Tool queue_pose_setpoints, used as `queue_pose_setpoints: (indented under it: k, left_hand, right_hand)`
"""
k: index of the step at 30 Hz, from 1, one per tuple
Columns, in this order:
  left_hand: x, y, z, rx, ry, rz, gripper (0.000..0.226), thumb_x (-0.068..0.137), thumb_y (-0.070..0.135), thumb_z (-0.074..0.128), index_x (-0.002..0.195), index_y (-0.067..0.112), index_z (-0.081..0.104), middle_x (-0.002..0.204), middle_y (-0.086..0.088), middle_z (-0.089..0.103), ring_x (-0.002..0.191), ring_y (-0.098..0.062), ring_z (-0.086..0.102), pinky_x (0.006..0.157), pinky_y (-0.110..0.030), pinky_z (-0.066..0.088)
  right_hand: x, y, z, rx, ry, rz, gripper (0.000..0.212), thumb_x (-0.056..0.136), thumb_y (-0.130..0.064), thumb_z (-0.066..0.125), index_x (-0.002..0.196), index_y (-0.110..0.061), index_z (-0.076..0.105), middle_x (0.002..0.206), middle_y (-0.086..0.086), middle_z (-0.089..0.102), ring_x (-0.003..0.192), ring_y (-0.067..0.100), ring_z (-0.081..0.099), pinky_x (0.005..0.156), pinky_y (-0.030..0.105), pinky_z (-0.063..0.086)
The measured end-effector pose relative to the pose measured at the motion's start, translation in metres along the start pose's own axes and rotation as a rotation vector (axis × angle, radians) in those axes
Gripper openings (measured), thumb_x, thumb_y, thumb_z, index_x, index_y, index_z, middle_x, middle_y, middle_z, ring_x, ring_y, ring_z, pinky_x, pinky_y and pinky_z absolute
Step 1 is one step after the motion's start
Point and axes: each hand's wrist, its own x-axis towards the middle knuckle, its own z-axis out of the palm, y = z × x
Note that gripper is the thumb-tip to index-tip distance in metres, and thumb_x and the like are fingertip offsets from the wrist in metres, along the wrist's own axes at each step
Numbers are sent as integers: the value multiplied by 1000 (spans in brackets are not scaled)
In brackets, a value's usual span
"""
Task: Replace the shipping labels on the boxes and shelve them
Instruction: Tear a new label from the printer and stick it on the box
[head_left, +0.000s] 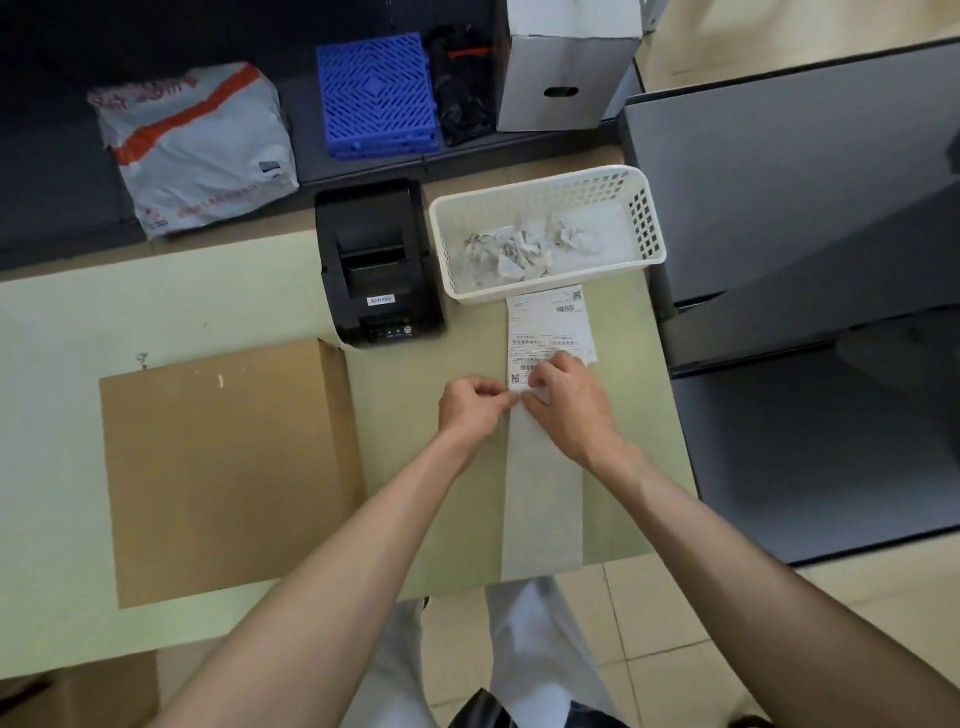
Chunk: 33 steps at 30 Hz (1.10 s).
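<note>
Shipping label (550, 332) lying flat on the pale green table (208, 306), printed side up, its far end touching the near wall of the white basket (545, 234), its near end joined to a long blank backing strip (543, 499) running back to the table's near edge. Left hand (470, 408) curled, fingertips pinching at the left edge of the strip right where print gives way to blank paper. Right hand (569, 402) laid over the label's near end, fingers bent and gripping the paper at the same spot, fingertips of both hands almost meeting; whether the label's corner is already lifted off the backing cannot be told, being hidden under the fingers. Cardboard box (228, 467) flat on the table to the left of both hands, well apart from the label, plain brown top facing up. Black label printer (379, 262) standing between box and basket at the table's far side, just beside the basket. Crumpled paper scraps (524, 249) heaped inside the basket. Behind the table, on a dark surface: a grey mailer bag (197, 150) with orange stripes, a blue plastic grid (376, 93), a bundle of black bags (462, 88), and a tall white carton (566, 67) with a handle slot. Dark grey shelf panels (805, 208) to the right of the table.
</note>
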Motion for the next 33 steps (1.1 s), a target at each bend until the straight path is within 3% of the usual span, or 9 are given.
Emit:
queue_pose_setpoints:
  k: [4, 12, 19, 28, 33]
  left_hand:
    - [-2, 3, -1, -21, -73, 17, 10, 88, 16, 76, 97, 13, 74, 71, 8, 62, 54, -4, 46, 47, -15, 36]
    - [-8, -4, -6, -63, -114, 101, 12, 92, 10, 71, 103, 9, 75, 81, 10, 67, 51, 12, 51, 51, -6, 36]
    - [-10, -5, -13, -16, -133, 180, 15, 93, 7, 68, 104, 11, 77, 99, 2, 75, 88, -5, 65, 75, -6, 47]
    - [-11, -3, -13, 76, -65, 204, 13, 92, 10, 68, 100, 14, 78, 90, 8, 72, 74, 1, 60, 65, -4, 43]
    - [-11, -2, -9, 67, -52, 191, 13, 91, 16, 71, 101, 16, 77, 96, 6, 74, 83, -5, 64, 74, -14, 49]
  right_hand:
    - [0, -2, -4, -1, -4, -7, 20, 90, -29, 63, 100, -12, 65, 107, 5, 58, 105, 24, 51, 80, 31, 38]
    - [-4, -6, -11, -41, -4, -75, 20, 92, -31, 63, 98, -13, 68, 103, 2, 59, 103, 23, 53, 80, 30, 38]
    - [-4, -9, -8, -55, 38, -153, 20, 92, -28, 64, 82, -11, 69, 89, 4, 60, 90, 27, 56, 79, 36, 44]
    - [-4, -6, -4, -54, 83, -191, 18, 92, -22, 61, 81, -12, 71, 90, 3, 63, 90, 27, 58, 81, 36, 43]
    - [-3, -5, -7, -98, 115, -172, 18, 92, -24, 58, 81, -15, 69, 89, 1, 64, 87, 25, 59, 78, 34, 39]
